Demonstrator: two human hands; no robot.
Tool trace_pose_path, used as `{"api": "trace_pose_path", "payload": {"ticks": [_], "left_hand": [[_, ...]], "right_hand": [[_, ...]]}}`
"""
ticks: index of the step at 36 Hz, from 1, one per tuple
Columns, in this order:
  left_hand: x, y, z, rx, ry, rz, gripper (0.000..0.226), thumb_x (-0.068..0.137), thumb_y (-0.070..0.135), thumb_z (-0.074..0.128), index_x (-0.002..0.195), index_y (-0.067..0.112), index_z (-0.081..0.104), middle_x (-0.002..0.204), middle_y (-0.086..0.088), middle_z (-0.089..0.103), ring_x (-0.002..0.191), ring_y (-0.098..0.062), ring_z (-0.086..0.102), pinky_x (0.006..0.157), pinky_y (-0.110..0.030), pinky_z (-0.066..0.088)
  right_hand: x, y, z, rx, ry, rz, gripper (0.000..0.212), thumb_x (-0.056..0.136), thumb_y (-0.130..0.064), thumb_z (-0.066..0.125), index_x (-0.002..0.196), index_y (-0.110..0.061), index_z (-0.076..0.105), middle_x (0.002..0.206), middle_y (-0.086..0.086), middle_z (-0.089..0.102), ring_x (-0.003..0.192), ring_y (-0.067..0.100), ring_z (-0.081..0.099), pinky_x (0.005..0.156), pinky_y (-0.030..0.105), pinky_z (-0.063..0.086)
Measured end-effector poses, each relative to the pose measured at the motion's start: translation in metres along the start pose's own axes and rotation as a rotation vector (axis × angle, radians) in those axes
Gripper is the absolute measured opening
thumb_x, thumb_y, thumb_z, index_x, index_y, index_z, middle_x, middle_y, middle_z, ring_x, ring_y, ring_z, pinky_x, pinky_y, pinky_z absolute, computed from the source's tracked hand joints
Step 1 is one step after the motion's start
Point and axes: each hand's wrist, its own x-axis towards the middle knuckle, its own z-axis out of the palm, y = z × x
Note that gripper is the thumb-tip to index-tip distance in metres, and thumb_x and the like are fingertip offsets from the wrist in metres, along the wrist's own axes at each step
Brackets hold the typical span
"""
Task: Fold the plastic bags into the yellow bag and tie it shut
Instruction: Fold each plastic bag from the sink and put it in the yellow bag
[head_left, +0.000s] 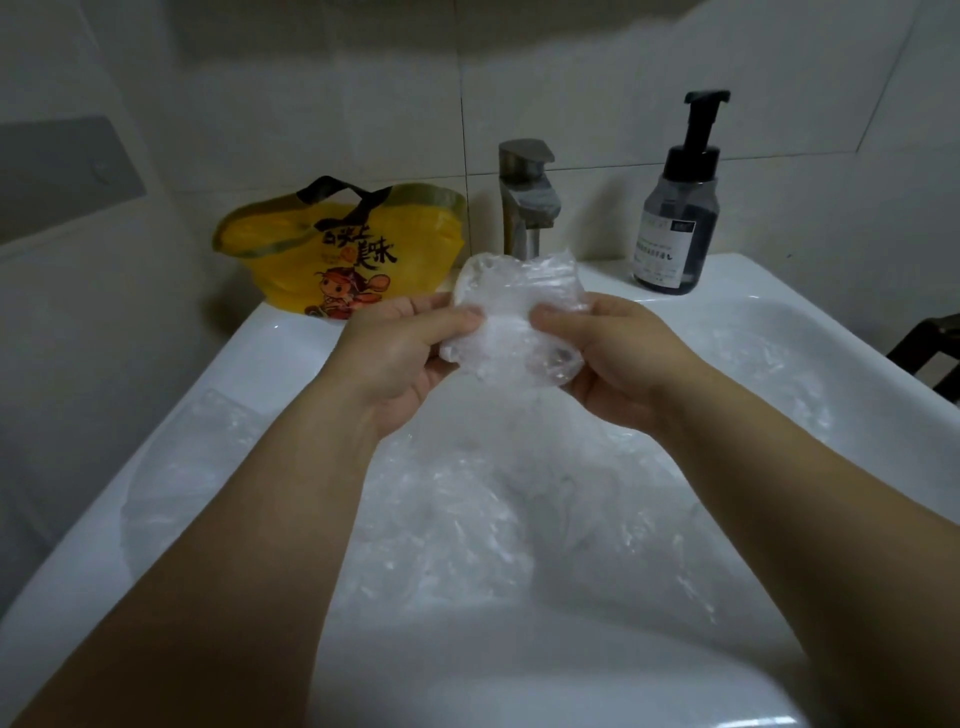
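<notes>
Folding crumpled clear plastic bag (511, 322) over white sink (779, 332)
My left hand (405, 353) and right hand (618, 353) pinch its sides; yellow printed bag (337, 244) sits on rim beside steel tap (527, 197)

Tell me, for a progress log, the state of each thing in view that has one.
yellow bag: untied, standing on the sink ledge.
clear bag: bunched, held above the sink.
left hand: pinches that bag.
right hand: pinches it too.
loose bags: spread unfolded in the sink.
faucet: no water running.
pump bottle: upright.
</notes>
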Motion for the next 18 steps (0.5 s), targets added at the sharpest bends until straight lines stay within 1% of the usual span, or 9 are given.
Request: {"api": "trace_pose_path", "payload": {"ticks": [2,4,6,7,9,10,11,14,18], "left_hand": [[-0.002,0.001,-0.002,-0.014,-0.047,-0.082,0.018,0.086,0.003,0.063,0.103,0.001,0.066,0.096,-0.013,0.072,0.085,-0.019,0.068,0.081,-0.030,0.058],[-0.002,0.002,-0.005,-0.009,-0.109,-0.196,0.030,0.073,0.019,0.070,0.103,0.012,0.067,0.095,-0.009,0.071,0.086,-0.019,0.066,0.083,-0.032,0.055],[-0.004,0.002,-0.005,0.029,-0.160,-0.296,0.040,0.064,0.031,0.072,0.101,0.017,0.067,0.094,-0.005,0.068,0.084,-0.017,0.063,0.074,-0.028,0.054],[-0.005,0.001,-0.005,0.041,-0.173,-0.321,0.035,0.066,0.031,0.072,0.098,0.018,0.067,0.091,-0.004,0.068,0.080,-0.014,0.062,0.066,-0.024,0.053],[-0.006,0.001,-0.003,0.039,-0.161,-0.315,0.014,0.080,0.023,0.068,0.092,0.016,0.067,0.086,-0.003,0.066,0.071,-0.010,0.059,0.052,-0.017,0.051],[-0.006,0.001,-0.003,0.031,-0.146,-0.292,0.006,0.086,0.018,0.064,0.090,0.014,0.066,0.086,-0.005,0.065,0.070,-0.010,0.058,0.049,-0.015,0.050],[-0.005,0.001,-0.003,0.026,-0.135,-0.260,0.006,0.090,0.015,0.061,0.089,0.012,0.066,0.086,-0.006,0.063,0.071,-0.010,0.057,0.049,-0.015,0.049],[-0.003,0.001,-0.004,0.033,-0.120,-0.189,0.010,0.094,0.010,0.055,0.096,0.011,0.065,0.092,-0.007,0.067,0.077,-0.013,0.061,0.057,-0.017,0.050],[-0.003,0.000,-0.003,0.019,-0.146,-0.126,0.024,0.096,0.004,0.049,0.115,0.010,0.062,0.113,-0.013,0.067,0.097,-0.021,0.063,0.084,-0.029,0.052]], "right_hand": [[0.000,-0.002,-0.001,-0.012,-0.012,-0.018,0.013,0.092,0.003,0.053,0.101,-0.003,0.061,0.097,0.014,0.071,0.082,0.023,0.070,0.076,0.031,0.057],[-0.001,-0.003,-0.004,-0.028,-0.031,-0.005,0.015,0.091,0.002,0.054,0.102,-0.002,0.062,0.095,0.013,0.072,0.080,0.022,0.070,0.076,0.031,0.057],[-0.001,-0.005,-0.006,-0.055,-0.053,0.014,0.017,0.091,0.001,0.055,0.105,-0.002,0.063,0.099,0.015,0.072,0.083,0.024,0.070,0.075,0.031,0.058],[-0.001,-0.005,-0.007,-0.061,-0.060,0.022,0.017,0.091,0.001,0.055,0.105,-0.002,0.063,0.100,0.015,0.072,0.084,0.024,0.071,0.075,0.031,0.059],[-0.002,-0.006,-0.007,-0.069,-0.070,0.035,0.016,0.090,0.001,0.056,0.104,-0.002,0.063,0.097,0.014,0.072,0.081,0.023,0.071,0.072,0.029,0.060],[-0.002,-0.006,-0.008,-0.074,-0.072,0.043,0.015,0.090,0.001,0.056,0.103,-0.003,0.064,0.096,0.014,0.072,0.080,0.022,0.071,0.071,0.029,0.060],[-0.001,-0.006,-0.008,-0.078,-0.073,0.051,0.015,0.090,0.001,0.056,0.103,-0.003,0.064,0.097,0.014,0.072,0.080,0.022,0.070,0.072,0.029,0.059],[0.001,-0.006,-0.009,-0.075,-0.075,0.057,0.018,0.089,0.003,0.056,0.104,-0.002,0.063,0.096,0.015,0.071,0.081,0.024,0.068,0.076,0.031,0.057],[0.002,-0.010,-0.013,-0.041,-0.090,0.035,0.022,0.084,0.012,0.055,0.097,-0.003,0.064,0.085,0.012,0.073,0.072,0.022,0.070,0.069,0.030,0.059]]}}
